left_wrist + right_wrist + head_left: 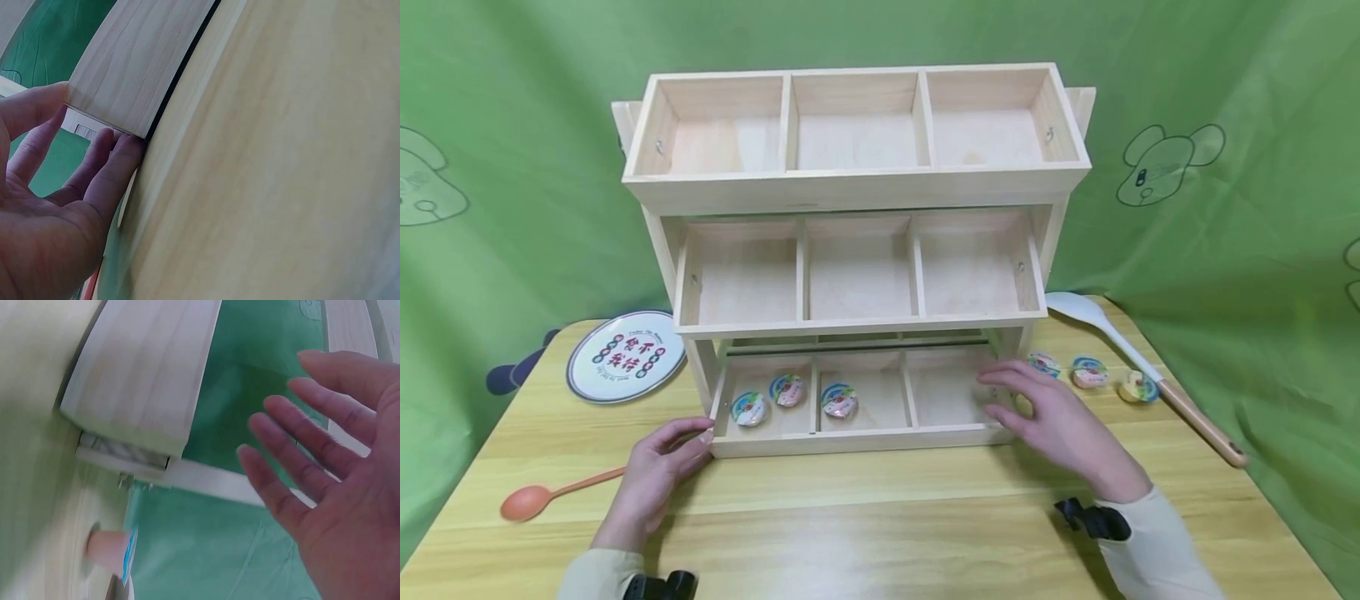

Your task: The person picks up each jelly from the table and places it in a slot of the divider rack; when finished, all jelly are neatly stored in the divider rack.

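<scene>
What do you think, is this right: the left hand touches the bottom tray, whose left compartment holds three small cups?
No: the head view shows two cups in that left compartment, not three; the left hand does touch the bottom tray.

"In the head view, which finishes do we see?"

"At twelve, a rack (850, 193) of smooth matt wood; at two, a rippled cloth curtain (1262, 75); at eight, a plastic-looking spoon (527, 503)."

"At six, our wood-grained table (880, 542) shines softly."

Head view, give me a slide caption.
Three small cups in the bottom tray of a wooden rack, left hand touching the tray, right hand hovering nearby.
</scene>
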Demonstrator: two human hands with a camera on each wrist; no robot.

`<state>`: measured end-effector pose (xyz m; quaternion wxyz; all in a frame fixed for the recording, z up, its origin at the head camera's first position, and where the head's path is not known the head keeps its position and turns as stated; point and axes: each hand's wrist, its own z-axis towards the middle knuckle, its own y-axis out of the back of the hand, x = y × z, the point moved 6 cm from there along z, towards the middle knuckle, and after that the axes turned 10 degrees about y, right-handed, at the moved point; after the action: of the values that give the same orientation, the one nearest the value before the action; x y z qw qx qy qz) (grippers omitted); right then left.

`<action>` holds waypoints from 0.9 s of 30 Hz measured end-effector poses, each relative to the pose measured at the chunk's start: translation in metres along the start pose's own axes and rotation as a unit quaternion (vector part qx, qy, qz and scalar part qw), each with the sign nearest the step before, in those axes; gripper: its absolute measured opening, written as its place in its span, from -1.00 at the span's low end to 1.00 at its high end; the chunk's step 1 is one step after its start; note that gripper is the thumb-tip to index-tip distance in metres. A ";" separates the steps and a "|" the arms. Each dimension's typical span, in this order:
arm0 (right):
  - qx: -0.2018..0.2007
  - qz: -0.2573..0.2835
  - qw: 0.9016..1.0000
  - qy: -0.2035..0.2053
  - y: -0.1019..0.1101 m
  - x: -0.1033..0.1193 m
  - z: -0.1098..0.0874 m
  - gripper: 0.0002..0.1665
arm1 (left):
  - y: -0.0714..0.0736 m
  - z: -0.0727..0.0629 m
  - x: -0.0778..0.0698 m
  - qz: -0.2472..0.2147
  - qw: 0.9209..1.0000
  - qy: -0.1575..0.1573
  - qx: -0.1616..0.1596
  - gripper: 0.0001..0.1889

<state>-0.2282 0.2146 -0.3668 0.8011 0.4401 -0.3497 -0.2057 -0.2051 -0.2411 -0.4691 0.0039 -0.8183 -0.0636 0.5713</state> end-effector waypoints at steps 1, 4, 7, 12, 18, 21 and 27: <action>-0.007 -0.005 1.000 0.004 0.002 0.000 -0.002 -0.52 | 0.000 0.000 0.000 0.000 1.000 0.000 0.001 -0.76; -0.028 -0.020 0.999 0.020 0.009 0.001 -0.007 -0.53 | 0.000 0.000 0.000 -0.001 1.000 0.000 0.002 -0.77; -0.039 -0.018 0.999 0.020 0.015 -0.002 -0.012 -0.53 | 0.000 0.000 0.000 -0.003 1.000 -0.001 0.004 -0.77; -0.046 -0.005 0.999 0.000 0.023 -0.010 -0.022 -0.54 | 0.000 0.000 0.000 -0.007 1.000 -0.005 0.006 -0.76; -0.066 -0.012 0.998 -0.017 0.034 -0.023 -0.034 -0.54 | 0.000 -0.001 0.000 -0.008 1.000 -0.006 0.006 -0.77; -0.078 -0.024 0.996 -0.022 0.038 -0.034 -0.039 -0.54 | 0.001 -0.001 -0.001 -0.006 1.000 -0.005 0.007 -0.77; -0.092 -0.055 0.993 -0.044 0.045 -0.059 -0.054 -0.58 | 0.001 0.001 0.000 -0.004 1.000 -0.002 0.006 -0.75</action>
<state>-0.2268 0.3057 -0.3710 0.8093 0.3739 -0.3396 -0.2998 -0.2056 -0.2421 -0.4692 0.0107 -0.8168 -0.0631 0.5733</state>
